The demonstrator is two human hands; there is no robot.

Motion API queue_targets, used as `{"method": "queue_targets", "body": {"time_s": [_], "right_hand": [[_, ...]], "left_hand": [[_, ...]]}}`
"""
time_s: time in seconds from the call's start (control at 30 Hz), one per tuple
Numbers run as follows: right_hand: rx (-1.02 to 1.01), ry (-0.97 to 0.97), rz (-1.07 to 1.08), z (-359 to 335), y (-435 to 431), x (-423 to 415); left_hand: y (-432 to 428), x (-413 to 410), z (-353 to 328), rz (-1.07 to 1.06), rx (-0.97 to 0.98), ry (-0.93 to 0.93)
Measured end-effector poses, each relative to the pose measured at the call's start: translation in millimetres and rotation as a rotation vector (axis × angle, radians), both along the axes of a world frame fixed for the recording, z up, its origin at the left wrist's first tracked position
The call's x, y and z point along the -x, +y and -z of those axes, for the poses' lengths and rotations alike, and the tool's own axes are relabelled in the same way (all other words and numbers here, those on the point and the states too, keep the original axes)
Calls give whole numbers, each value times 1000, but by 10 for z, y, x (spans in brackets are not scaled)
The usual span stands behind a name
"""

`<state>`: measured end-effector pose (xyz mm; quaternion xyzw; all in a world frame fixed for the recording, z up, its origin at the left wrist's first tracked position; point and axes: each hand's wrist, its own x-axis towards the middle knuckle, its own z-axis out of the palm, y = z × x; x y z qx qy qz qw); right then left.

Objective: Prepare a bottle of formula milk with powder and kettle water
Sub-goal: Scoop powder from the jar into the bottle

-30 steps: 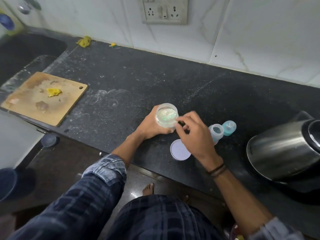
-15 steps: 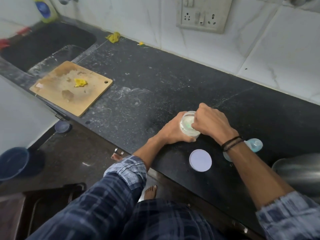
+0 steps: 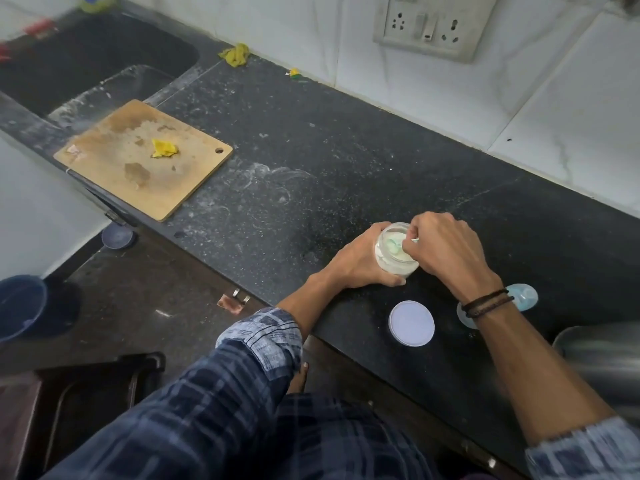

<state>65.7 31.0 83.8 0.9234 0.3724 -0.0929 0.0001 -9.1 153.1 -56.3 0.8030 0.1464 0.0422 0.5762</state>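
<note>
From the head camera: right of centre in the frame, a small clear round jar (image 3: 394,252) of pale powder stands on the black speckled stone desk (image 3: 311,161). The left hand (image 3: 360,261) is wrapped around its near side, fingers curled against the smooth wall. The right hand (image 3: 446,247) is over the open mouth, fingertips pinched on the thin handle of a pale green scoop (image 3: 396,244) that dips into the powder.

Just below the jar, the flat round white lid (image 3: 411,323) lies on the desk, apart from both hands. To the right, mostly hidden behind the right wrist with its dark cord bands, sits the translucent bluish bottle (image 3: 526,296) (only rounded bits show either side of the arm). At the right edge, a curved brushed-metal kettle (image 3: 602,358), blurred.

Upper left: a worn rectangular wooden cutting board (image 3: 145,157) with a hanging hole, a crumpled yellow scrap (image 3: 164,148) on it, beside a dark sink (image 3: 86,64). White marbled tiles at the back carry a socket plate (image 3: 433,26). Plaid sleeves fill the bottom.
</note>
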Motion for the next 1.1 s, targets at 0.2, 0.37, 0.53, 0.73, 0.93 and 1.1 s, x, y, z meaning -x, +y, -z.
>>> {"method": "queue_targets", "body": {"time_s": [0.2, 0.37, 0.53, 0.73, 0.93, 1.1], "right_hand": [[28, -16, 41, 55, 64, 80], [-7, 58, 70, 93, 131, 109], [-104, 188, 112, 82, 124, 81], [-249, 356, 210, 62, 26, 21], [-478, 539, 367, 147, -174, -41], [-618, 601, 435, 234, -287, -27]], "left_hand": [[4, -28, 3, 12, 11, 3], [6, -28, -11, 24, 4, 0], [6, -7, -26, 21, -24, 6], [2, 7, -40, 31, -28, 20], [-11, 78, -67, 8, -62, 8], [-21, 90, -95, -2, -70, 7]]}}
